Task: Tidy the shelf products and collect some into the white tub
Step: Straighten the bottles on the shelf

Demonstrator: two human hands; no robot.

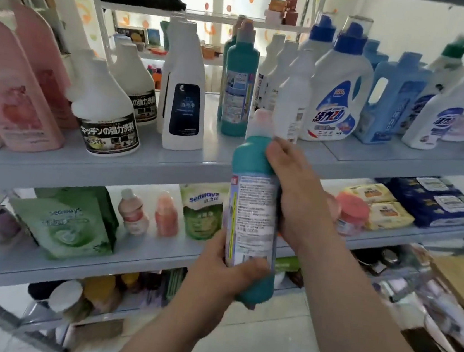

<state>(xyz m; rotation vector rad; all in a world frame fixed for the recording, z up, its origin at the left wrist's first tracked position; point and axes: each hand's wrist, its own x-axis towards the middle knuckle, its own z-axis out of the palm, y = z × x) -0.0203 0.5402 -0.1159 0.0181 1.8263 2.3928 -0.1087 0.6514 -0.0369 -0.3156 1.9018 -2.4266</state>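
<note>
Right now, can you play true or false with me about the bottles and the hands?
1. Both hands hold one teal bottle. True: the left hand grips low down, and the right hand grips higher up.
2. The held bottle is lying flat on the shelf. False: it is in the air, nearly upright, in front of the shelf.
3. Another teal bottle stands on the shelf. True.
4. The big white detergent jug has a red cap. False: its cap is blue.
5. The green pouches sit on the top shelf. False: they are on the shelf below the bottles.
</note>
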